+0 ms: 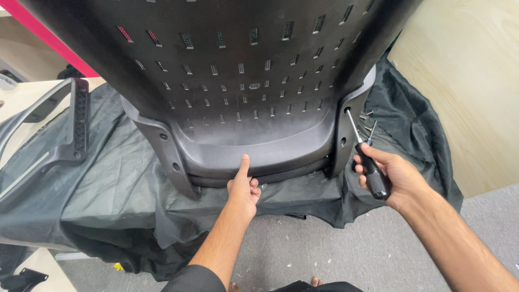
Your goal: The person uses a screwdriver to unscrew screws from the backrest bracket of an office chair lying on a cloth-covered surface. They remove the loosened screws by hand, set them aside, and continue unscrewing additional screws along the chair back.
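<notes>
Left hand (244, 189): forefinger extended, tip pressed against lower rim of black chair backrest (243, 70); other fingers curled in, holding nothing. Right hand (392, 176): closed around black handle of screwdriver (363, 151), shaft angled up-left, tip at a screw hole in the backrest's right side bracket (346, 130). Backrest is perforated, stands on a black plastic sheet (108, 184) covering the tabletop. Loose screws (368, 115) lie near the sheet's right edge. Detached armrest (65, 124) lies at the left edge.

Black slotted chair back (238, 81), black-handled screwdriver (367, 162) — dark grey sheet (108, 184), pale wood board (465, 81)
</notes>
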